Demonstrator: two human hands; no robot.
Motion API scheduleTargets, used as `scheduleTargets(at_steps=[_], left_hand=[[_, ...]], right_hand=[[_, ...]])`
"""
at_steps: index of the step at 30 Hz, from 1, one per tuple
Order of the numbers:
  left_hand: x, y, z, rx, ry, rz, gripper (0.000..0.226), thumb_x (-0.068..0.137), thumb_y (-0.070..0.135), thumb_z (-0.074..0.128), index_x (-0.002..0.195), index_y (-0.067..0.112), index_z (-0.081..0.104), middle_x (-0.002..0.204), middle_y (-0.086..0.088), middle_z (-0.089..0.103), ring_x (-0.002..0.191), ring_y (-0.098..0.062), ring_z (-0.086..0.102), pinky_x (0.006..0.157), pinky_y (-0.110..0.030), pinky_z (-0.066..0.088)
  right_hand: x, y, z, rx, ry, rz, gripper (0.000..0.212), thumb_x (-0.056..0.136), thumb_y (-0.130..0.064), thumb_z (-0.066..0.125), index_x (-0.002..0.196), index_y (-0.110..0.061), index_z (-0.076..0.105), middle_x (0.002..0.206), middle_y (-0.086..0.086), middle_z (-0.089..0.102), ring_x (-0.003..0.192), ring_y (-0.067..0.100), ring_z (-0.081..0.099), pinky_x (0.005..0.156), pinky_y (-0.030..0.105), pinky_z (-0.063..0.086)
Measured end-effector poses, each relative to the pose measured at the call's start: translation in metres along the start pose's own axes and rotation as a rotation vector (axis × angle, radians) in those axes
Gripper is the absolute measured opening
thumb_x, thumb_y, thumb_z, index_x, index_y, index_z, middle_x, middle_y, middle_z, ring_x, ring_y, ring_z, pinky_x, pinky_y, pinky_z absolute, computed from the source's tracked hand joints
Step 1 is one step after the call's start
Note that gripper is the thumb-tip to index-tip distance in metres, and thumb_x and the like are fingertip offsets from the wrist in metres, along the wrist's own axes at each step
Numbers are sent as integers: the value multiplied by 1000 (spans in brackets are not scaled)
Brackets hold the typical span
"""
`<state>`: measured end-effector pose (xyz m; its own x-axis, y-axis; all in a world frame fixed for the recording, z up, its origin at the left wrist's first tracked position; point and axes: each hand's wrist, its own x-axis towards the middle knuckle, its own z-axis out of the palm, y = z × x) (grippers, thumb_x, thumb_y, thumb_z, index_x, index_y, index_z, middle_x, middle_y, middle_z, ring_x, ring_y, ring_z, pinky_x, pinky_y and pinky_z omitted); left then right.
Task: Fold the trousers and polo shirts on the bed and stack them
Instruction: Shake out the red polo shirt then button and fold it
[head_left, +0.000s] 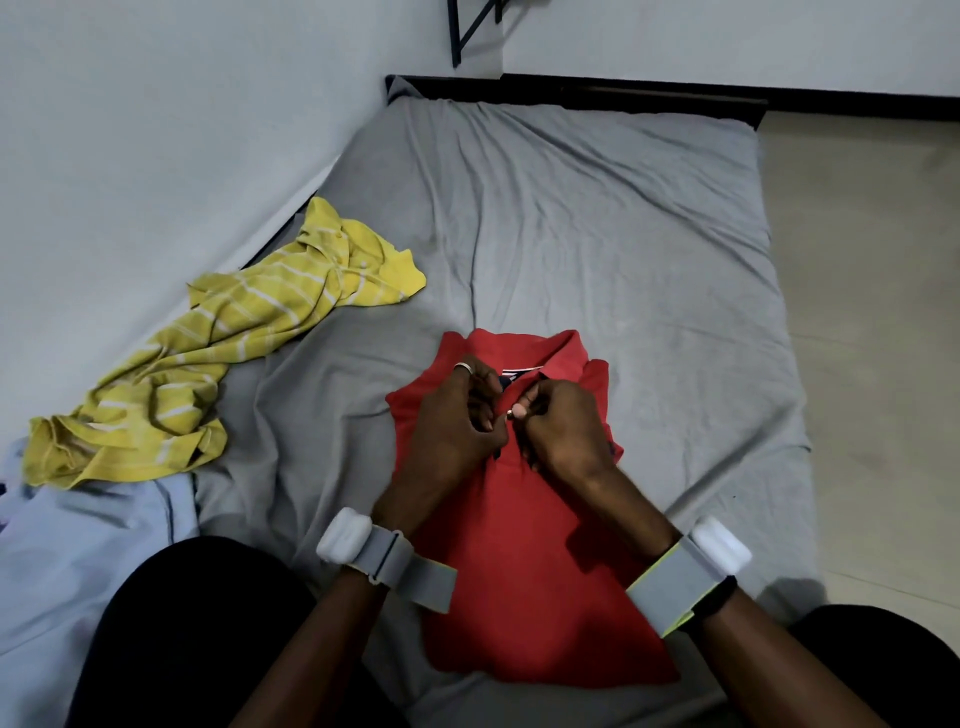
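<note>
A red polo shirt (524, 566) lies front-up on the grey bed sheet (597, 234), collar pointing away from me, its sides folded in to a narrow strip. My left hand (457, 415) and my right hand (563, 426) meet at the button placket just below the collar, each pinching the red fabric there; a small button shows at my right thumb. A yellow polo shirt with white stripes (208, 358) lies crumpled at the left of the bed. A pale blue garment (98, 545) lies loose at the near left.
The bed's left side runs along a pale wall (156, 130). A dark bed frame (623, 96) edges the far end. Tiled floor (872, 312) lies beyond the right edge. My dark-clad knees (197, 634) rest on the near end of the mattress.
</note>
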<state>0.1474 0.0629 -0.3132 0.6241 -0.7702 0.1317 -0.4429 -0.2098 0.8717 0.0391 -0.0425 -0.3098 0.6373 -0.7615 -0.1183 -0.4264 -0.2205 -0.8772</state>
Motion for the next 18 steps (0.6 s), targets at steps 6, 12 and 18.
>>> scheduleTargets(at_steps=[6,12,18], left_hand=[[-1,-1,4,-3,-1,-31,45,75,-2,83,110,12,59,84,1,67,66,-6,63,60,-22,53],[-4,3,-5,163,53,-78,34,88,5,75,115,13,56,83,2,70,74,-4,67,66,-12,49],[-4,7,-7,154,50,-119,40,80,19,88,108,19,60,76,11,70,66,12,64,63,-2,45]], right_hand=[[3,-4,-3,9,-93,69,20,94,1,55,81,-11,66,52,10,65,33,17,56,36,25,44],[9,2,-10,176,-125,98,17,101,10,45,92,5,59,63,13,66,42,24,65,38,31,52],[9,2,-16,60,-145,22,15,94,13,56,85,4,65,63,14,71,47,26,69,42,28,51]])
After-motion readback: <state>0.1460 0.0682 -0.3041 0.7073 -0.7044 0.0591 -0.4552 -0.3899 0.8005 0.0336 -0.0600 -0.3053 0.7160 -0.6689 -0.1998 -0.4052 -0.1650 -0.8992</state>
